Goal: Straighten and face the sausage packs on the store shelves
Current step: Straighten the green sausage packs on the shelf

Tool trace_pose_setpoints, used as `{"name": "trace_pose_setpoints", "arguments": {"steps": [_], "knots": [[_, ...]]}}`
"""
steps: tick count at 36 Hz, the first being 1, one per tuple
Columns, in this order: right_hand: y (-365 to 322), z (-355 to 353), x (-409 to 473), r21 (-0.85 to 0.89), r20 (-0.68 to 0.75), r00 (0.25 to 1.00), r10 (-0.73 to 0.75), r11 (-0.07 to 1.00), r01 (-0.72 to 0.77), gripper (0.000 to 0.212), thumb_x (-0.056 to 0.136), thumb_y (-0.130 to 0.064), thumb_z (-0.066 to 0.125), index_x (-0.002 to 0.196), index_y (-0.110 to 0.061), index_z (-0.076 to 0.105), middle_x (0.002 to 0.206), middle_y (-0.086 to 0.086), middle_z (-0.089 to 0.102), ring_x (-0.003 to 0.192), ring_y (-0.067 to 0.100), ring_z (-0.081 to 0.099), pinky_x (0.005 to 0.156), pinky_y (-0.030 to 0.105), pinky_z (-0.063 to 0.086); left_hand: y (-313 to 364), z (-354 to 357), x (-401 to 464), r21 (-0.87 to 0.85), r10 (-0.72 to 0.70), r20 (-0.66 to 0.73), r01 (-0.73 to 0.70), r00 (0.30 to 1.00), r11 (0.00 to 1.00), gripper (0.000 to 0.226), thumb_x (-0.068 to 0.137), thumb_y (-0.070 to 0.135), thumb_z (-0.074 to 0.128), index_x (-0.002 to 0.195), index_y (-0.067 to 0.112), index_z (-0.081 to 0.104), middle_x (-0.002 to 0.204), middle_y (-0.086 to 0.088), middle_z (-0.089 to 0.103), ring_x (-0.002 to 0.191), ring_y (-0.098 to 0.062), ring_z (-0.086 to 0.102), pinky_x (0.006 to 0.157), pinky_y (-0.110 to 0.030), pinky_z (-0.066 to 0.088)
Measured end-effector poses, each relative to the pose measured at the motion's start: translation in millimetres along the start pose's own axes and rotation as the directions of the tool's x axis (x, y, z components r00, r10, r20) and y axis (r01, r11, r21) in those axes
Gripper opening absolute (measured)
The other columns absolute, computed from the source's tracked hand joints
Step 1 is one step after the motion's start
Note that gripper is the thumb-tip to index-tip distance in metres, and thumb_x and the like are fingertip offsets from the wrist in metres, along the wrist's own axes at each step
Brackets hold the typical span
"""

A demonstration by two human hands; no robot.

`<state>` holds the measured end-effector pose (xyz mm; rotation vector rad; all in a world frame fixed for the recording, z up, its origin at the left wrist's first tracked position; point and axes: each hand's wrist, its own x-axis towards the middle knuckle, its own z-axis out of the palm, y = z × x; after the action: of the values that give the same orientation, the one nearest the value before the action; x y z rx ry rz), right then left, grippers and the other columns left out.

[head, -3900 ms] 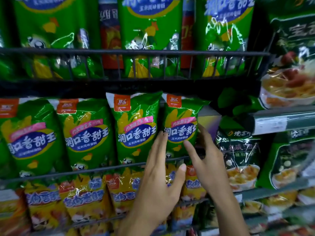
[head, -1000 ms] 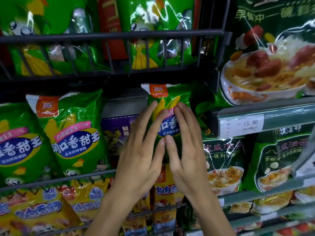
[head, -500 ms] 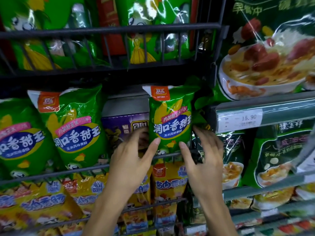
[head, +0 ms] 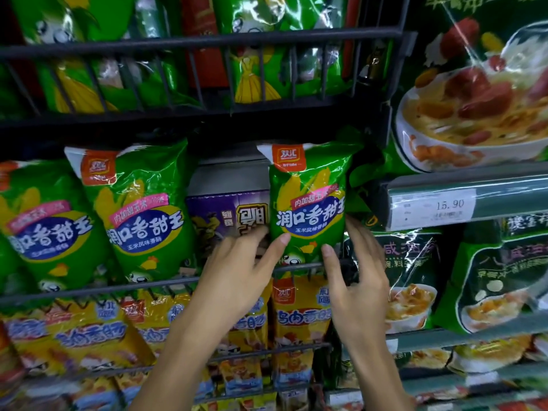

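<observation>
A green corn sausage pack (head: 308,200) stands upright, facing front, at the right end of the middle wire rack (head: 95,287). My left hand (head: 240,271) touches its lower left edge with spread fingers. My right hand (head: 355,271) touches its lower right edge, thumb on the front, fingers along the side. Two more green packs (head: 139,209) lean at the left. Between them a gap shows a purple pack (head: 228,218) set further back.
Yellow sausage packs (head: 299,315) fill the rack below. Large green packs (head: 261,54) stand behind the upper wire rail. To the right, dark green packs (head: 412,274) sit on shelves with a price strip (head: 450,206) reading 15.90.
My hands slid from flat over the front of the green pack down to its lower edges, uncovering its label. The pack now stands straight at the rack's right end.
</observation>
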<state>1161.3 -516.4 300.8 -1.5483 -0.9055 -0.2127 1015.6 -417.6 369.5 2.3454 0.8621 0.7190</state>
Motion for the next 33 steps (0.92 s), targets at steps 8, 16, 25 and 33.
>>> {"name": "trace_pose_setpoints", "arguments": {"steps": [8,16,25,33], "knots": [[-16,4,-27,0.122,-0.221,0.969,-0.109,0.983,0.138,0.043,0.096,-0.012,0.063,0.137,-0.005,0.057,0.136,0.010,0.060,0.130,0.031,0.056,0.103,0.053,0.048,-25,-19,-55,-0.098,-0.003,-0.363,-0.035,0.932,0.995,0.039,0.099,0.037,0.059,0.138,0.042,0.058,0.136,0.028,0.058,0.131,0.003,0.051,0.105,-0.029,0.048],[-73,52,-41,0.190,0.044,0.963,-0.267,0.948,0.255,0.037,0.096,-0.014,0.065,0.131,-0.023,0.059,0.128,-0.005,0.065,0.124,0.014,0.061,0.102,0.036,0.051,-70,-69,-96,-0.178,-0.076,-0.635,-0.051,0.769,0.983,0.035,0.103,0.025,0.058,0.138,0.032,0.055,0.135,0.014,0.057,0.129,-0.015,0.056,0.104,-0.034,0.049],[-112,109,-31,-0.263,0.342,0.937,-0.064,0.951,0.161,0.068,0.094,-0.078,0.034,0.145,-0.035,0.048,0.127,-0.012,0.068,0.112,0.013,0.066,0.083,0.041,0.058,-96,-103,-95,-0.268,-0.159,-0.300,0.077,0.940,0.960,0.071,0.086,0.062,0.052,0.150,0.063,0.020,0.147,0.046,0.025,0.128,0.022,0.037,0.102,-0.021,0.037],[-112,117,-29,-0.173,0.362,0.932,-0.014,0.981,0.082,0.055,0.095,-0.075,0.042,0.123,-0.032,0.062,0.098,-0.004,0.076,0.084,0.020,0.071,0.069,0.045,0.057,-99,-111,-95,-0.301,-0.085,-0.259,0.003,0.962,0.954,0.067,0.089,0.062,0.051,0.150,0.058,0.024,0.151,0.041,0.027,0.132,0.018,0.036,0.111,-0.030,0.036]]}}
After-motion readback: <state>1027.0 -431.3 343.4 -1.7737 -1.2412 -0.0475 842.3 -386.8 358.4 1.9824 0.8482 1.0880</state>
